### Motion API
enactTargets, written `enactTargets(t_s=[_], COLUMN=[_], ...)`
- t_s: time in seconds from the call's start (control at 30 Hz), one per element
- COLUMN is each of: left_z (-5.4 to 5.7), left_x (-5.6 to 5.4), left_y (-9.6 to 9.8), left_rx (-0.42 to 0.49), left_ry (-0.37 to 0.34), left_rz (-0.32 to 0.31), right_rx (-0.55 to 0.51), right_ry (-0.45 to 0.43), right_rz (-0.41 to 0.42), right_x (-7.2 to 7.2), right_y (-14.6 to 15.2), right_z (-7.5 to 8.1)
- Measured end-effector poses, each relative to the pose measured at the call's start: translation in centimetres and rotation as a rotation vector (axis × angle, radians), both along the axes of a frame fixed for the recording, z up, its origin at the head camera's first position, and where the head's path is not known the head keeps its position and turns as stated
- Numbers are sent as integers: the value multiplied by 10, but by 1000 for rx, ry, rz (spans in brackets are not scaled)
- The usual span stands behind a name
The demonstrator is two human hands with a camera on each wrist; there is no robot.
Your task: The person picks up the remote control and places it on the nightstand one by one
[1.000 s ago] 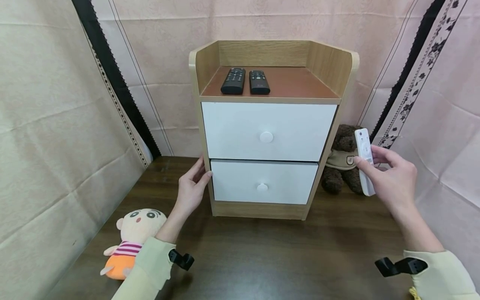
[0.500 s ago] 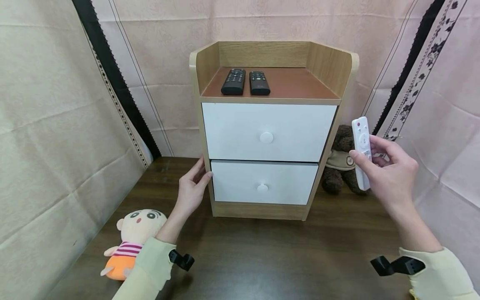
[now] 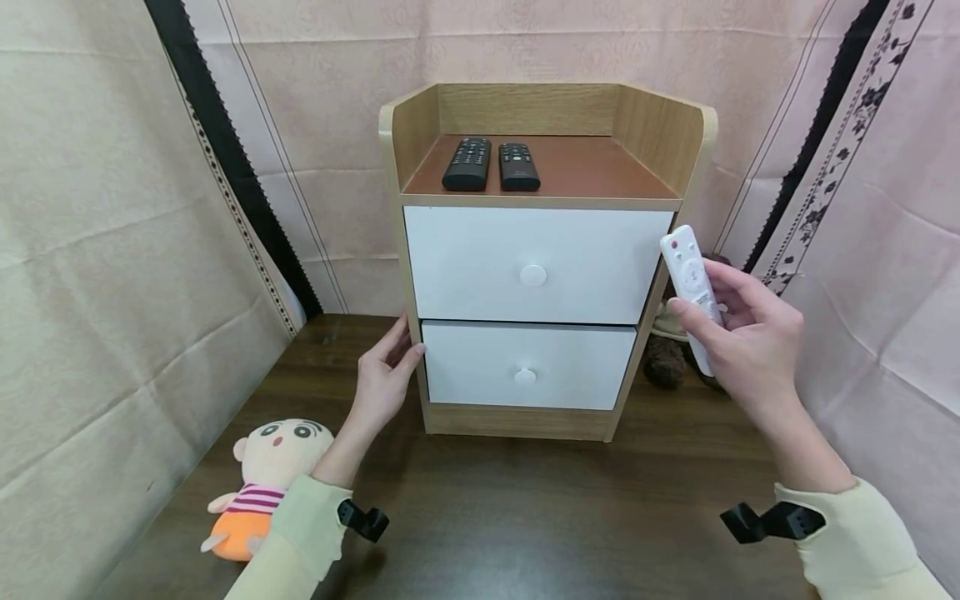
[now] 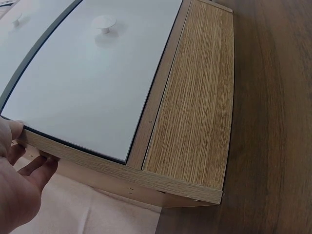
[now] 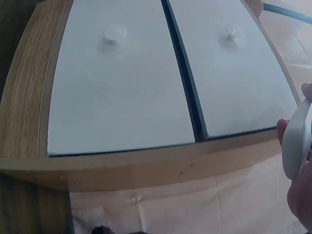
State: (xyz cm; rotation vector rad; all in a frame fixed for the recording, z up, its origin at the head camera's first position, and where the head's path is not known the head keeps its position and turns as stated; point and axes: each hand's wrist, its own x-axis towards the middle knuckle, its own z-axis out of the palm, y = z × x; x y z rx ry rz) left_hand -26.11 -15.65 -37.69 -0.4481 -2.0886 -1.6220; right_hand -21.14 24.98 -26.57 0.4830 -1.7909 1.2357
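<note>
My right hand (image 3: 757, 342) grips a white remote control (image 3: 688, 271) between thumb and fingers, raised in front of the right edge of a small wooden bedside cabinet (image 3: 517, 421). In the right wrist view the remote (image 5: 295, 144) appears edge-on at the right. My left hand (image 3: 381, 383) holds the cabinet's left side, its thumb over the front edge and its fingers on the outer side, as the left wrist view of the hand (image 4: 22, 180) shows. The upper drawer (image 3: 480, 258) and lower drawer (image 3: 480, 358) are white, round-knobbed and pushed in.
Two black remotes, a left one (image 3: 467, 167) and a right one (image 3: 519, 169), lie side by side on the cabinet's brown top (image 3: 585, 171). A plush doll (image 3: 258, 500) lies by my left forearm. Behind my right hand sits a partly hidden brown teddy bear (image 3: 664, 360). Cloth curtains (image 3: 135, 250) surround the table.
My right hand has carried the white remote left and slightly up, tilting its top toward the cabinet and covering more of the bear. My left hand stays on the cabinet.
</note>
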Motion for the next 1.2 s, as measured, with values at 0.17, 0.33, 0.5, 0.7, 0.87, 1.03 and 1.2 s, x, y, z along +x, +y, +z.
enactTargets(t_s=[0.17,0.33,0.5,0.7,0.87,1.03,1.2], left_z=[-1,-1,-1,-1,0,0,1], left_x=[-1,-1,-1,0,0,-1,0], left_y=[0,0,0,0,0,-1,-1], left_rx=[-4,-14,-13,-12,-9,-2,2], left_ry=[3,3,-4,-3,2,4,0], left_rz=[0,-1,3,4,-1,-9,-11], right_rx=[32,64,78,64,78,80,71], right_ry=[48,2,-101,-179,-209,-210,-232], right_rz=[16,-25,-21,50,56,60,70], right_x=[-2,1,4,4,4,5,6], right_y=[-9,-17,-24,-30,-34,-41,-47], right_z=[6,15,22,28,35,46,53])
